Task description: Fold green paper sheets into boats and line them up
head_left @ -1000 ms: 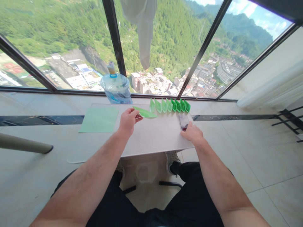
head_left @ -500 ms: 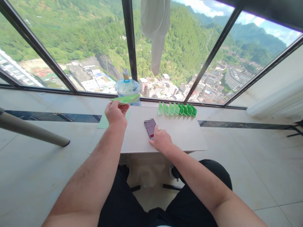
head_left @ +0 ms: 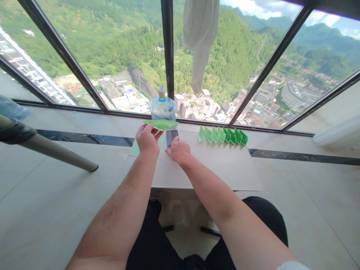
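- The left hand (head_left: 148, 138) is closed in a pinch on a folded green paper (head_left: 163, 125), its fingers and thumb at the paper's left part.
- That folded green paper is raised above the far edge of the worktop (head_left: 219, 170), left of the middle.
- The right hand (head_left: 180, 150) is on a phone (head_left: 171, 137), one finger over the right part of the screen and the thumb by the near left corner; I cannot tell whether it grips the phone or only rests on it.
- The phone is just beyond the right hand, near the held paper.
- A pale green sheet (head_left: 134, 149) lies at the left of the worktop, partly hidden by the left hand and arm.
- A row of folded papers (head_left: 224, 135) stands along the far right edge, well apart from both hands, paler green at its left end and deeper green at its right.
- A big clear water bottle (head_left: 163, 107) stands behind the worktop by the window, its lower part hidden.
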Action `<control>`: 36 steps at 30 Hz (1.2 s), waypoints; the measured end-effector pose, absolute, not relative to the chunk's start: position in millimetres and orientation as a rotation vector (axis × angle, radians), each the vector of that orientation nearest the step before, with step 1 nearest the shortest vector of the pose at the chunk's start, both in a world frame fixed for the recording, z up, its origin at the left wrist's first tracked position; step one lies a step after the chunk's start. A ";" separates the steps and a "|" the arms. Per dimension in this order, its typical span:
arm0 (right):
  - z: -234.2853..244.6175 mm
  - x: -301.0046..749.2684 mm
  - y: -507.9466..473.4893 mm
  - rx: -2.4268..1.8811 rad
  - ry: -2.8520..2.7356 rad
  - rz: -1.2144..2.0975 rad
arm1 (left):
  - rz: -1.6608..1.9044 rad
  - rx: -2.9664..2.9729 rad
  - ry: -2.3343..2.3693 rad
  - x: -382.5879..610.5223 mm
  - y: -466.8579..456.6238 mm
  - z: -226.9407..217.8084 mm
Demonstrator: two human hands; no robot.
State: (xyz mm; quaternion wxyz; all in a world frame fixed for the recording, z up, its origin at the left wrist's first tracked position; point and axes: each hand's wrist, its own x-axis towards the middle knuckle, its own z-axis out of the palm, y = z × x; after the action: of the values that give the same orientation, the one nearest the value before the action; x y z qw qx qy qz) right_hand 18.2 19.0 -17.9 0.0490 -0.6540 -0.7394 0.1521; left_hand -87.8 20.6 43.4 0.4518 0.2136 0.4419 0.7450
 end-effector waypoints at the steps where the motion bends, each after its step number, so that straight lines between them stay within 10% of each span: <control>1: -17.1 24.3 18.0 -1.972 -2.226 0.490 | 1.824 0.544 1.089 -87.4 20.2 42.0; 27: -10.3 239.6 -93.4 -1.539 -2.081 -0.105 | 0.941 0.904 0.913 46.9 -8.8 -20.7; 36: -34.5 305.5 -91.7 -2.121 -1.650 -0.552 | 0.846 0.980 1.018 40.6 -12.6 -25.1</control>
State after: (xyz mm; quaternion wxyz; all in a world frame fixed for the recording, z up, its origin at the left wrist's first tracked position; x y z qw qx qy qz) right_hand 305.5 -91.7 -34.5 0.1980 -0.7579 -0.5895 -0.1972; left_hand 40.6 -12.6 -25.1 0.6797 0.4365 0.4536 0.3766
